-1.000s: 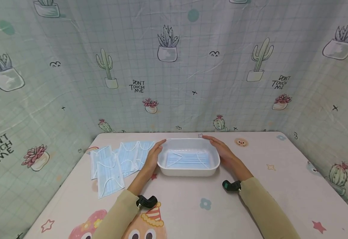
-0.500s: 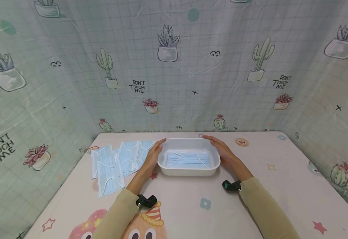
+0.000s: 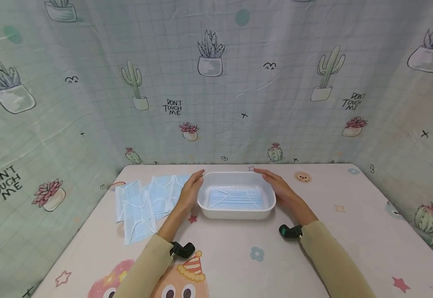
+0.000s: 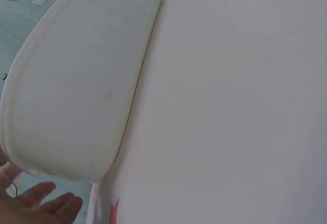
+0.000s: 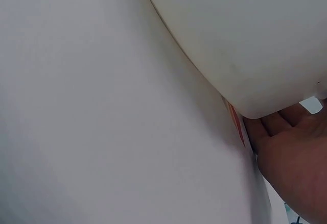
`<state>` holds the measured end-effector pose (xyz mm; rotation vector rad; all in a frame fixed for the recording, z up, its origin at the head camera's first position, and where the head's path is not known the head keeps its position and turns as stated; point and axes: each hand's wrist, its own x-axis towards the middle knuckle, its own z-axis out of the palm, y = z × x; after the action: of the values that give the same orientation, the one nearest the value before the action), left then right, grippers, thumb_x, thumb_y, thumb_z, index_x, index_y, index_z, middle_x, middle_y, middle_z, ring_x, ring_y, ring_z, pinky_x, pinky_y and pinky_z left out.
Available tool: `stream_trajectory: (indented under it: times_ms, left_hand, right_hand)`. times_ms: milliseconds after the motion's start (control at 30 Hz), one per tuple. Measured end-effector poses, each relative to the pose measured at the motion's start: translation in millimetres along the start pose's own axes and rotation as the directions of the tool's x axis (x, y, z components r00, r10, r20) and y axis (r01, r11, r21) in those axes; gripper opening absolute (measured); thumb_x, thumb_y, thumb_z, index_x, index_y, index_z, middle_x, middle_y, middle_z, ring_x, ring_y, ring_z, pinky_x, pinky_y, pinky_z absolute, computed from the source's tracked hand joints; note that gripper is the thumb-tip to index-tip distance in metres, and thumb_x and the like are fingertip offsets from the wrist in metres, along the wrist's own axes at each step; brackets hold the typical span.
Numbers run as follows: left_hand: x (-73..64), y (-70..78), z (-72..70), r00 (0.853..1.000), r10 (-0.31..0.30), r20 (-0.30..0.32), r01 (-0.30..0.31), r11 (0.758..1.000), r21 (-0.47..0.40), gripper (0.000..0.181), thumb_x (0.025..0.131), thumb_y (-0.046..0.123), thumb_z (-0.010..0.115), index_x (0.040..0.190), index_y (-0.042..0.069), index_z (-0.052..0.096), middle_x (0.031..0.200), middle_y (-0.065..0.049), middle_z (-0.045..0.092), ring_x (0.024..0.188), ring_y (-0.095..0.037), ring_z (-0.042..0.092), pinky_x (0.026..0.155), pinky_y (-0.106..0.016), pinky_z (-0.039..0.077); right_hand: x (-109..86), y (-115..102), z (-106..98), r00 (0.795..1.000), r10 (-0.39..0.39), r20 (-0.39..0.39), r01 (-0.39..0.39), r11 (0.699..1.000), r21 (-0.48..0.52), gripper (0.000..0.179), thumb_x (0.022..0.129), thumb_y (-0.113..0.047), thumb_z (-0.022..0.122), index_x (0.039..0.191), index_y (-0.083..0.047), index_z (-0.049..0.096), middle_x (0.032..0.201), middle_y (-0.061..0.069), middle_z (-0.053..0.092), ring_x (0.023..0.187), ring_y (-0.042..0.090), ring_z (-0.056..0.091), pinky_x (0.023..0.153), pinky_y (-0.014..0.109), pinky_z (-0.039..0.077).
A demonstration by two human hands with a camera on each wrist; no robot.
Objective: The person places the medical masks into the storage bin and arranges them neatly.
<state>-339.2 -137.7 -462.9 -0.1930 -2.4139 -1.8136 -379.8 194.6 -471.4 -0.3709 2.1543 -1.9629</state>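
Pale printed tabletop [image 3: 231, 265] fills the near part, with two sleeves [image 3: 147, 260] reaching over it, one dark wrist device [image 3: 183, 250] on each. Beyond, at left, lie at least three loose blue masks [image 3: 139, 221]; overlap hides the exact count. Right of them stands one white tray [image 3: 236, 214], one blue mask [image 3: 235, 199] visible inside. At its left end, the left hand [image 3: 190, 191] has fingers loosely spread; at its right end, the right hand [image 3: 282, 190] has fingers extended. Farthest hangs cactus-printed cloth [image 3: 231, 95].
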Motion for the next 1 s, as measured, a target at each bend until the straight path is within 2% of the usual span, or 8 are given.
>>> stream_trajectory:
  times_ms: [133,233,400,600,667,767,900,1000]
  left_hand:
    - [-3.9,7.0,-13.7,1.000,0.022,0.010,-0.023,0.998,0.053,0.049,0.109,0.031,0.046,0.157,0.021,0.042,0.162,-0.015,0.043,0.148,-0.040,0.045,0.120,-0.055,0.039]
    - [-10.9,7.1,-34.5,0.999,0.042,0.025,-0.044,0.994,0.096,0.050,0.109,0.028,0.048,0.158,0.020,0.040,0.163,-0.017,0.041,0.145,-0.042,0.047,0.118,-0.053,0.042]
    - [-28.6,6.5,-86.0,0.999,0.050,-0.007,-0.048,0.980,0.193,0.052,0.109,0.027,0.049,0.159,0.018,0.038,0.157,-0.020,0.047,0.140,-0.042,0.053,0.112,-0.053,0.048]
    - [-49.5,6.4,-151.6,0.997,-0.016,-0.073,0.037,0.955,0.295,0.056,0.108,0.028,0.054,0.158,0.010,0.039,0.141,-0.027,0.058,0.124,-0.041,0.064,0.096,-0.039,0.060]
    - [-54.9,3.6,-171.2,0.993,-0.059,-0.098,0.090,0.929,0.359,0.057,0.107,0.029,0.056,0.157,0.007,0.040,0.138,-0.028,0.060,0.118,-0.040,0.068,0.089,-0.036,0.063]
    - [-62.1,-1.2,-196.9,0.981,-0.155,-0.119,0.193,0.867,0.460,0.063,0.104,0.031,0.059,0.154,0.000,0.039,0.136,-0.034,0.058,0.109,-0.041,0.070,0.081,-0.034,0.064]
    - [-67.3,-4.7,-222.3,0.944,-0.311,-0.112,0.321,0.779,0.539,0.074,0.099,0.033,0.064,0.150,-0.011,0.033,0.132,-0.040,0.055,0.096,-0.036,0.070,0.076,-0.036,0.064]
    - [-67.0,-6.9,-230.2,0.913,-0.396,-0.099,0.380,0.740,0.555,0.081,0.096,0.035,0.069,0.148,-0.014,0.031,0.122,-0.039,0.057,0.085,-0.029,0.069,0.073,-0.035,0.064]
  right_hand:
    - [0.3,-0.9,-0.2,1.000,0.014,-0.008,-0.014,1.000,0.001,0.046,0.114,-0.023,0.033,0.158,-0.017,0.043,0.172,0.003,0.027,0.154,0.033,0.034,0.125,0.051,0.029]
    - [-0.3,-1.0,0.7,1.000,0.020,-0.015,-0.020,1.000,0.003,0.045,0.114,-0.023,0.033,0.158,-0.018,0.044,0.171,0.004,0.028,0.155,0.033,0.034,0.126,0.052,0.028]
    - [-1.1,-0.6,2.0,1.000,0.012,-0.013,-0.012,1.000,-0.003,0.046,0.114,-0.022,0.033,0.158,-0.017,0.043,0.170,0.006,0.030,0.155,0.034,0.034,0.126,0.053,0.027]
    - [0.0,-1.0,0.6,1.000,0.009,-0.009,-0.009,1.000,0.009,0.046,0.114,-0.022,0.033,0.159,-0.016,0.042,0.172,0.005,0.027,0.155,0.034,0.032,0.126,0.053,0.027]
    - [0.3,-1.1,0.5,1.000,0.013,-0.006,-0.013,1.000,0.009,0.046,0.114,-0.023,0.033,0.159,-0.017,0.042,0.172,0.004,0.027,0.156,0.033,0.032,0.127,0.053,0.026]
    - [0.9,-0.9,0.5,1.000,0.025,-0.004,-0.025,1.000,0.008,0.046,0.114,-0.024,0.034,0.159,-0.018,0.043,0.172,0.003,0.028,0.156,0.033,0.032,0.127,0.053,0.026]
    - [1.0,-0.5,0.2,0.999,0.040,-0.003,-0.040,0.999,0.002,0.046,0.114,-0.024,0.034,0.158,-0.020,0.043,0.172,0.003,0.027,0.156,0.032,0.032,0.127,0.052,0.027]
    - [0.8,-0.6,-0.4,0.999,0.034,-0.011,-0.034,0.999,0.016,0.046,0.114,-0.024,0.035,0.159,-0.018,0.043,0.172,0.003,0.027,0.156,0.032,0.031,0.127,0.052,0.027]
